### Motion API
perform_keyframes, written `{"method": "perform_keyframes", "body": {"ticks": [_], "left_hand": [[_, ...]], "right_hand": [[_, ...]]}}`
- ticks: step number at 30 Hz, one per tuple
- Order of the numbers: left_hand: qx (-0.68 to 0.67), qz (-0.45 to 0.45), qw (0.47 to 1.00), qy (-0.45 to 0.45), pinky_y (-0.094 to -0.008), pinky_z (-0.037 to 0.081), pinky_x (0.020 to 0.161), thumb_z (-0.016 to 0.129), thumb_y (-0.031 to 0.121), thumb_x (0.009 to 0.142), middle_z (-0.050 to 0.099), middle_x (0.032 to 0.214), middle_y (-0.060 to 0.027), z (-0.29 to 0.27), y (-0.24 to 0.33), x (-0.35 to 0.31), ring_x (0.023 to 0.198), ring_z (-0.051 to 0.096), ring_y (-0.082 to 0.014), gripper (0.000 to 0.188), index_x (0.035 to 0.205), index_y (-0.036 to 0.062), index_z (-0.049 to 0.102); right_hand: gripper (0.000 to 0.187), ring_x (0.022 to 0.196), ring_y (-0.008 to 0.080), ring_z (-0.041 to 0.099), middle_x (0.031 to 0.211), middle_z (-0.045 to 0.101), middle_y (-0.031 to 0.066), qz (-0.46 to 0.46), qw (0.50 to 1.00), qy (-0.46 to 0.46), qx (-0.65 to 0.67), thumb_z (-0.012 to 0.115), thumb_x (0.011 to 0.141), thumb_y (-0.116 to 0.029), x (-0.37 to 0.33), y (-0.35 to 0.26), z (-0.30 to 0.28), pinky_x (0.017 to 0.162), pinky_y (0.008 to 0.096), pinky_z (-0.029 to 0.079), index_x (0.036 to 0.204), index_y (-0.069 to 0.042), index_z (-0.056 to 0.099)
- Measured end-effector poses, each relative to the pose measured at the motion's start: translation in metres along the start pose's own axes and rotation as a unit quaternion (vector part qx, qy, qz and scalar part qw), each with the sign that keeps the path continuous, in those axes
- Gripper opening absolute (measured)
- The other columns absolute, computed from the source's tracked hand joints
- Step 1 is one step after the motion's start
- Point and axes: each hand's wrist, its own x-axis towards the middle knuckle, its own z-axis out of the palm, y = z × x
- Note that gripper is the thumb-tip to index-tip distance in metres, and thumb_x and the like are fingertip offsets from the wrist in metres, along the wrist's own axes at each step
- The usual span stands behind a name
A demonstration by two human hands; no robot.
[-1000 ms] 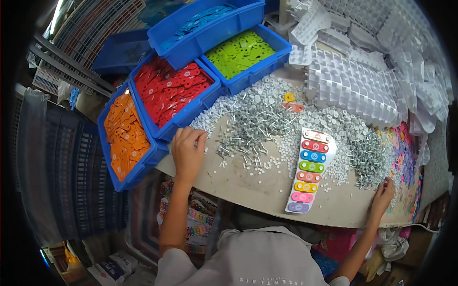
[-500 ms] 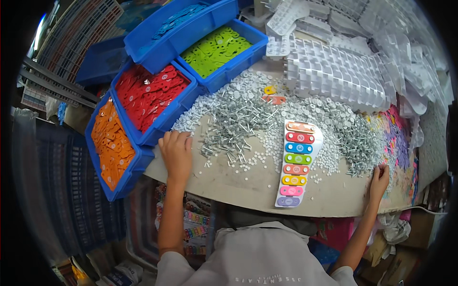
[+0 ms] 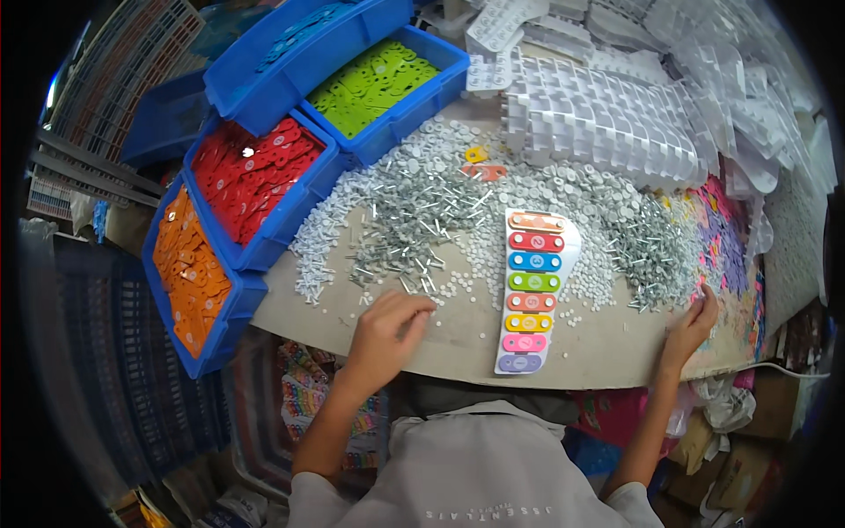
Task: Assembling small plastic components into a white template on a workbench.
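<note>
Now the left hand [image 3: 387, 334] is seen away from the heap of small white pieces [image 3: 319, 242] beside the blue bin [image 3: 295, 216], where its fingertips were placed half a second ago. It is held lower, over bare table [image 3: 466, 352], in front of the metal pins [image 3: 409, 233] and nearer to the strip of coloured bars [image 3: 532, 291]. Its thumb and forefinger are drawn close together; whether a small piece is pinched between them cannot be told. The right hand [image 3: 693, 326] is kept at the far right, beside the second heap of pins [image 3: 651, 255] and the purple and pink pieces [image 3: 731, 251]; its fingers are narrowly gathered, and their contents cannot be made out. The strip is left lying between the hands, touched by neither. White caps are seen on its upper bars, so work there is judged part done, with the left fingers now better placed for it.
</note>
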Motion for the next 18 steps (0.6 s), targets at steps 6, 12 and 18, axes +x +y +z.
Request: {"method": "perform_keyframes", "body": {"ticks": [6,12,18], "left_hand": [[0.131,0.101,0.985,-0.058,-0.0384,0.049,0.078,0.072,-0.001,0.082,0.064,0.086,-0.0094,0.028,-0.005,-0.005,0.087,0.062,-0.0267,0.017,0.098,0.0035,0.074],[0.249,0.126,0.960,-0.022,-0.0416,0.043,0.078,0.074,0.001,0.079,0.056,0.081,-0.0067,0.030,-0.003,-0.004,0.084,0.056,-0.0270,0.019,0.097,0.0055,0.074],[0.252,0.137,0.957,-0.033,-0.0411,0.045,0.078,0.073,0.007,0.082,0.057,0.082,-0.0075,0.033,-0.010,-0.010,0.087,0.057,-0.0267,0.017,0.098,0.0034,0.071]], "right_hand": [[0.011,0.093,0.0235,0.063,0.099,0.065,0.0130,0.031,0.955,-0.165,0.244,0.058,0.095,0.003,-0.048,-0.124,-0.024,0.084,0.0346,0.050,0.105,0.001,0.063],[0.020,0.092,0.0248,0.065,0.095,0.068,0.0118,-0.049,0.872,-0.305,0.380,0.069,0.083,0.012,-0.078,-0.179,-0.033,0.081,0.0331,0.052,0.095,-0.001,0.062],[0.023,0.090,0.0282,0.063,0.096,0.070,0.0110,-0.098,0.878,-0.303,0.358,0.076,0.078,0.010,-0.084,-0.184,-0.021,0.079,0.0369,0.051,0.092,-0.002,0.062]]}}
